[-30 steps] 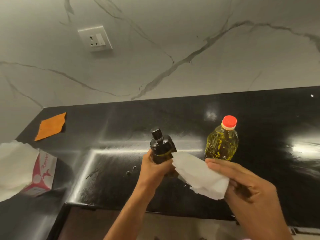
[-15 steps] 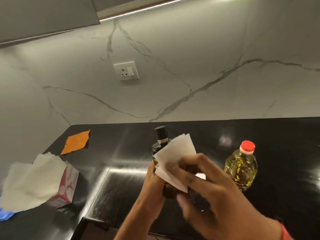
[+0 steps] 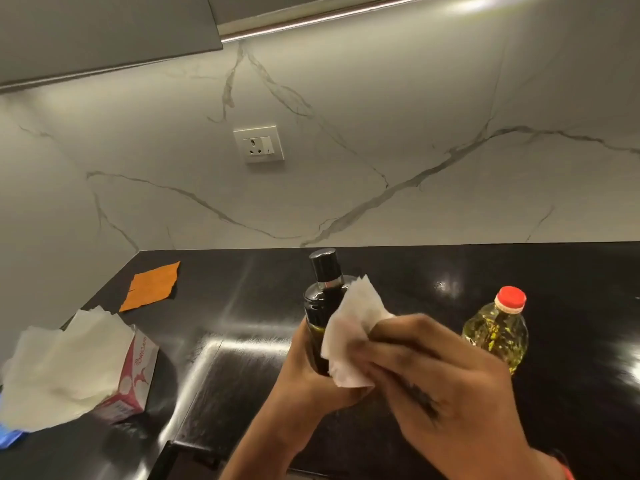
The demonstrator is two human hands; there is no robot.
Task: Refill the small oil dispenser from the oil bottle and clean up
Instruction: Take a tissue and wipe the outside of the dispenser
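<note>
The only lettering showing is on the side of the red-and-white tissue box [image 3: 133,370] sitting at the left of the worktop [image 3: 242,306]: a red word running up its white panel, reading something like "ORIGAMI", though the letters are coming through too blurred to be sure. The oil bottle [image 3: 496,332] is showing no legible label.

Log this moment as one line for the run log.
step: wiping dispenser | left hand: holds dark oil dispenser, capped | right hand: presses tissue to it | oil bottle: red cap on, on counter
</note>
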